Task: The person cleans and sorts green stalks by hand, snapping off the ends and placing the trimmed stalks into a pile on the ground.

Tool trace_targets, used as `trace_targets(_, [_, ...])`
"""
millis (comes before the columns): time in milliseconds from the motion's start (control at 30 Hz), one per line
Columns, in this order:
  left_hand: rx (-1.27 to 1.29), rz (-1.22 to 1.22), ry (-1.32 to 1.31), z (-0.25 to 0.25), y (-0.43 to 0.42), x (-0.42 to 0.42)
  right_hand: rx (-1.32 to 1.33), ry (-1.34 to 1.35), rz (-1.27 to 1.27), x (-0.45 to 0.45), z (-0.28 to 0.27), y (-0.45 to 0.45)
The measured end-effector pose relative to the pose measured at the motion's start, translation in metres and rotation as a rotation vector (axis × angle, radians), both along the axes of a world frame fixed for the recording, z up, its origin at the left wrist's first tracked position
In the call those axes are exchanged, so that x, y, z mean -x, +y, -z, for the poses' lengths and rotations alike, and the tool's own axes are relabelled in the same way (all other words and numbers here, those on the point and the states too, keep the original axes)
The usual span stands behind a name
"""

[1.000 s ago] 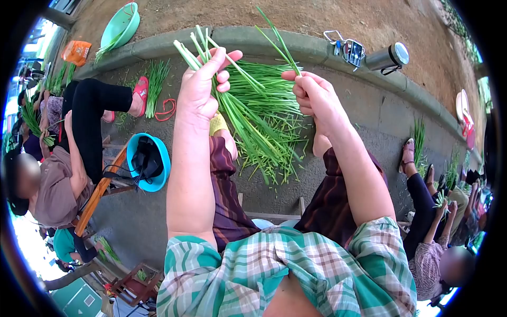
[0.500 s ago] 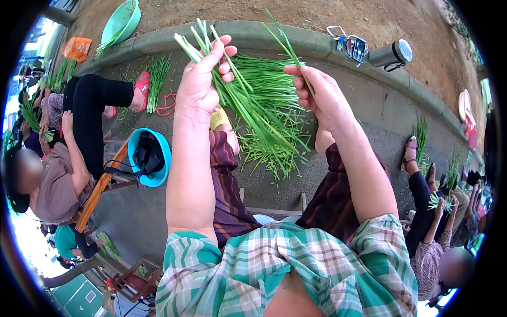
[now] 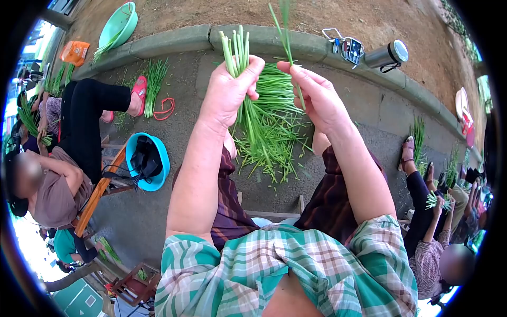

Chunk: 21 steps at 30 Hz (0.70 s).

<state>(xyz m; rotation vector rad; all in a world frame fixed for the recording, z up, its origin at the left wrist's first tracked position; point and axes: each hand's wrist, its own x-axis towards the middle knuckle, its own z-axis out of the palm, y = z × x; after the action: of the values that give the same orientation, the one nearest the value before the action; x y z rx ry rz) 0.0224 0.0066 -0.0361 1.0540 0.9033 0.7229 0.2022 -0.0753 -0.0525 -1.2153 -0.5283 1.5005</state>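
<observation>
The left hand [image 3: 231, 91] clenches a stalk bundle [image 3: 236, 50]; the right hand [image 3: 316, 96] pinches thin leaves [image 3: 285, 42] just beside it; a green pile [image 3: 275, 98] lies below on the pavement [image 3: 364, 103]; picking-over seems in hand, calling for a light right pinch.

I have both forearms [image 3: 198, 177] reaching forward and slanting toward each other in my head-camera feed. My left hand [image 3: 226, 94] is curled into a fist, thumb pressed over. My right hand [image 3: 319, 100] sits just beside it, not touching, thumb and forefinger pinched, remaining fingers bent underneath.
</observation>
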Motion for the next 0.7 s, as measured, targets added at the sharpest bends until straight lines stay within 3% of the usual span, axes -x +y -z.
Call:
trace_targets(233, [0.12, -0.017, 0.079, 0.003, -0.013, -0.008, -0.099, 0.192, 0.049, 0.005, -0.002, 0.001])
trace_targets(433, [0.265, -0.204, -0.141, 0.004, -0.015, -0.011, -0.147, 0.22, 0.193, 0.003, 0.001, 0.003])
trace_targets(700, [0.213, -0.166, -0.258, 0.007, -0.032, -0.027, -0.099, 0.37, 0.226, 0.009, 0.003, 0.002])
